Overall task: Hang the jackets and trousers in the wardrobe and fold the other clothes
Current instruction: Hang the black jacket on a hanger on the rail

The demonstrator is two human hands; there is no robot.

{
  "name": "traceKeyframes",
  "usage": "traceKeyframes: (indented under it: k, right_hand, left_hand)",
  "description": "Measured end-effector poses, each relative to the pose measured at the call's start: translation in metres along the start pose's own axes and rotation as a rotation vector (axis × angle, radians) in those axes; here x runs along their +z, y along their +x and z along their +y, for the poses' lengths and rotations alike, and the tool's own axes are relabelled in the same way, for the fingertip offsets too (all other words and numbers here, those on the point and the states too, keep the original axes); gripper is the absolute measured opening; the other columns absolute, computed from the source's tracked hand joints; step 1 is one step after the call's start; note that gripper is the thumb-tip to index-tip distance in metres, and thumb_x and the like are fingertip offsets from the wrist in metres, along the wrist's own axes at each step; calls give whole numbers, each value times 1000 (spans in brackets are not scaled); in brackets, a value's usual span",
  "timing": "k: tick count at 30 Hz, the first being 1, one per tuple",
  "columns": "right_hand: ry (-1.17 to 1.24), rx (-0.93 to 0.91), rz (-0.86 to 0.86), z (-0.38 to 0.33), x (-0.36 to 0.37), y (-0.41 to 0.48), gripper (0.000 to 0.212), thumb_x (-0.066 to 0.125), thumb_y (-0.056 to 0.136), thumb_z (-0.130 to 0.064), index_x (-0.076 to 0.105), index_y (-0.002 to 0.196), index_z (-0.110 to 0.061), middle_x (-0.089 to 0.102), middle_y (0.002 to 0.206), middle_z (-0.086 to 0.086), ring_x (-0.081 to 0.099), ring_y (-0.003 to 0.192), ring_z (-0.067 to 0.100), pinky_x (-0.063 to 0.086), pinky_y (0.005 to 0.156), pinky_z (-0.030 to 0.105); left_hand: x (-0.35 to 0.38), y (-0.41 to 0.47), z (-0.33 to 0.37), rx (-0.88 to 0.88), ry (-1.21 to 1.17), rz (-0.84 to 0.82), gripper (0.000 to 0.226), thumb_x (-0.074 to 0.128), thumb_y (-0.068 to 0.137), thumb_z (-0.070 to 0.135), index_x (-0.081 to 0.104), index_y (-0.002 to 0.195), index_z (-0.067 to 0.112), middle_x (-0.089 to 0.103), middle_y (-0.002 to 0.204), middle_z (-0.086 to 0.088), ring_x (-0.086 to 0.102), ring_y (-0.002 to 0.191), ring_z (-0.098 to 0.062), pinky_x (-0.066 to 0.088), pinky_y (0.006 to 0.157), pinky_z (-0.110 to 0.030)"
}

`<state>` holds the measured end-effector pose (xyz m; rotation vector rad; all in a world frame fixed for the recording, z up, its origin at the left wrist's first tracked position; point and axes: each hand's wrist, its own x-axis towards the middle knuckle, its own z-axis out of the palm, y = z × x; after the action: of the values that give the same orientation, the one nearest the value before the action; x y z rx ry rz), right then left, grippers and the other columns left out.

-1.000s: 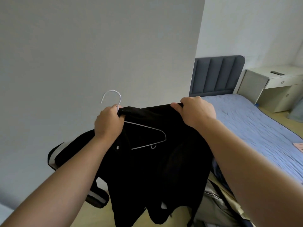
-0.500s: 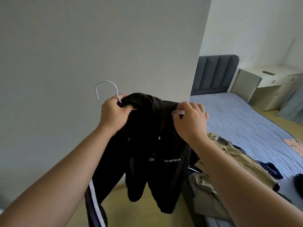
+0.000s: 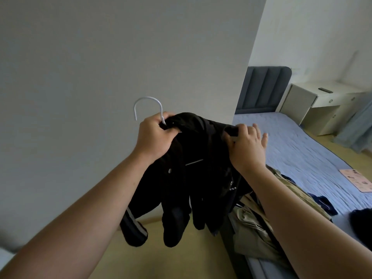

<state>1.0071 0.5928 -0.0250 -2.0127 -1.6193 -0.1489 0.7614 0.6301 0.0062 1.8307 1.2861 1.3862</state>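
Observation:
A black jacket [image 3: 197,178] with white sleeve stripes hangs in mid-air on a white wire hanger [image 3: 148,106]. My left hand [image 3: 155,137] grips the hanger's neck together with the jacket's collar. My right hand [image 3: 246,146] rests on the jacket's right shoulder; thumb and forefinger pinch the fabric over the hanger's end while the other fingers stretch out straight. Only the hook and a short piece of the hanger's bar show; the jacket hides the remainder.
A grey wall [image 3: 100,67] stands right behind the jacket. To the right a bed [image 3: 291,150] carries khaki clothes [image 3: 259,222], dark garments [image 3: 360,218] and a pink sheet [image 3: 360,182]. A white desk [image 3: 326,101] stands beyond the grey headboard [image 3: 263,89].
The jacket has gone from spread open to closed over the hanger. My right hand slid onto the right shoulder and its outer fingers have straightened. The view has turned slightly.

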Motion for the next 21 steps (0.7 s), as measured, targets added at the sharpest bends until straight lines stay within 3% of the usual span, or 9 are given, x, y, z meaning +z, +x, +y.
traceKeyframes:
  k: [1,3,6,8,12,15,18,21]
  right_hand:
    - [4,-74,-1,-3,-2,-1,51,34,101,-53,54,122,-11,58,127,16,46,130,39,22,119,56]
    - [33,-218,-9,-18,-5,-7,40,31,102,-48,54,97,-15,61,96,7,58,97,34,41,93,46]
    - [11,-432,-42,-54,-2,-27,39,17,100,-53,39,84,-26,49,74,-8,51,67,23,32,64,33]
    - [43,-524,-24,-71,1,-42,38,16,100,-54,36,83,-27,54,72,-5,51,61,24,23,52,31]
    - [108,-557,-89,-92,3,-70,36,24,103,-54,36,84,-27,43,71,-10,41,62,22,15,49,30]
    - [164,-567,-169,-111,10,-102,41,23,102,-57,38,80,-25,34,64,-11,38,59,22,19,50,31]
    - [213,-578,-304,-134,22,-141,45,22,103,-59,39,78,-25,37,63,-10,41,56,21,24,51,31]
    - [240,-617,-442,-165,33,-192,46,21,104,-59,40,78,-26,40,63,-10,38,52,15,21,48,28]
  left_hand:
    - [-3,-4,2,-5,13,17,19,78,82,16,77,99,26,74,80,3,70,79,-13,59,80,-39]
    - [-9,-15,7,-10,38,51,19,78,83,16,76,100,25,72,78,9,67,76,-5,57,75,-30]
    - [-15,-37,18,9,83,50,15,75,87,19,74,100,26,71,82,15,65,80,1,54,77,-22]
    - [-24,-53,24,3,94,89,17,73,88,16,73,101,27,72,88,16,66,87,1,55,82,-23]
    - [-60,-92,27,-94,166,93,28,73,89,20,70,116,25,72,105,15,65,101,0,53,97,-31]
    - [-92,-137,21,-180,243,79,40,72,89,23,63,125,35,66,117,22,59,111,8,49,100,-25]
    - [-119,-197,16,-309,376,104,54,73,88,25,52,134,44,57,127,27,51,117,13,42,102,-21]
    - [-145,-264,11,-499,499,171,65,69,91,13,43,146,37,56,138,13,53,128,-6,43,109,-32]
